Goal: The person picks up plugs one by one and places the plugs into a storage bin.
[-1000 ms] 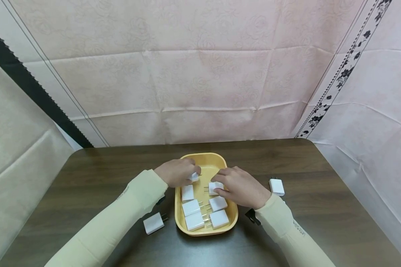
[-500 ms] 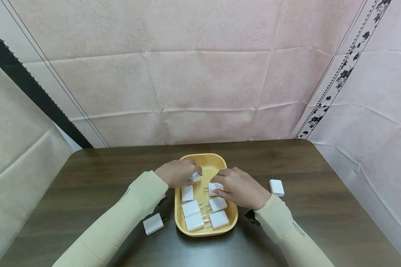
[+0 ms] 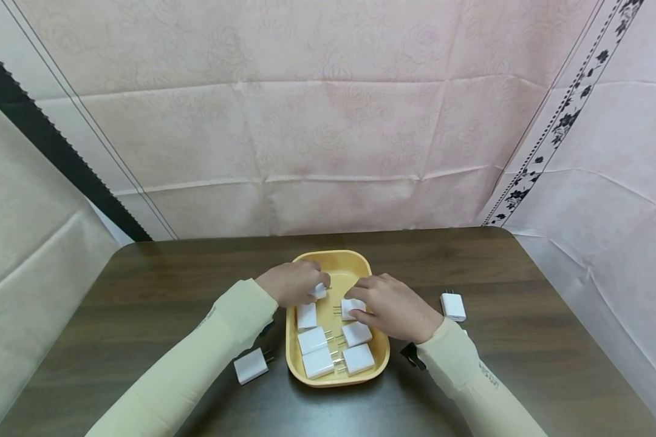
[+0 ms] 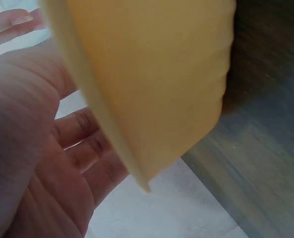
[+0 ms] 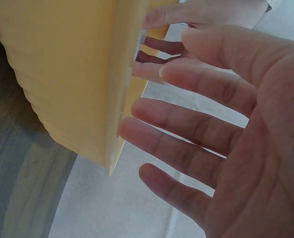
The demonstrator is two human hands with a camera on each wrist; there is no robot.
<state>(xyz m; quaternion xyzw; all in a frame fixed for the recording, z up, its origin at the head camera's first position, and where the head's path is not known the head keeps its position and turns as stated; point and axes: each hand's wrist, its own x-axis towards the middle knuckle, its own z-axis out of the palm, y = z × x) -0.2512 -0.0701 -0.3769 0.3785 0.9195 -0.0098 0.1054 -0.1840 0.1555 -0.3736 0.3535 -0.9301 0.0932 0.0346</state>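
A yellow tray (image 3: pixel 339 267) holds several white plug-in chargers, with prongs pointing toward its middle. At the tray's far left, my left hand (image 3: pixel 292 283) pinches a charger (image 3: pixel 319 291) by its sides, its prongs facing right; the fingertips partly cover it. In the left wrist view the tray's wall (image 4: pixel 151 89) hides the held charger. Over the right side, my right hand (image 3: pixel 396 305) hovers with loosely spread fingers, thumb and index finger framing a charger (image 3: pixel 351 308) below in the head view. In the right wrist view those fingers (image 5: pixel 191 126) show nothing between them, close to the tray's rim.
One charger (image 3: pixel 251 366) lies on the dark wooden table (image 3: pixel 197 273) left of the tray, and another (image 3: pixel 452 306) lies to the right beyond the right wrist. Patterned pale cloth (image 3: pixel 328 133) hangs behind the table.
Almost nothing differs: the left hand and its charger have shifted very slightly to the right. The right hand and the tray stay in place.
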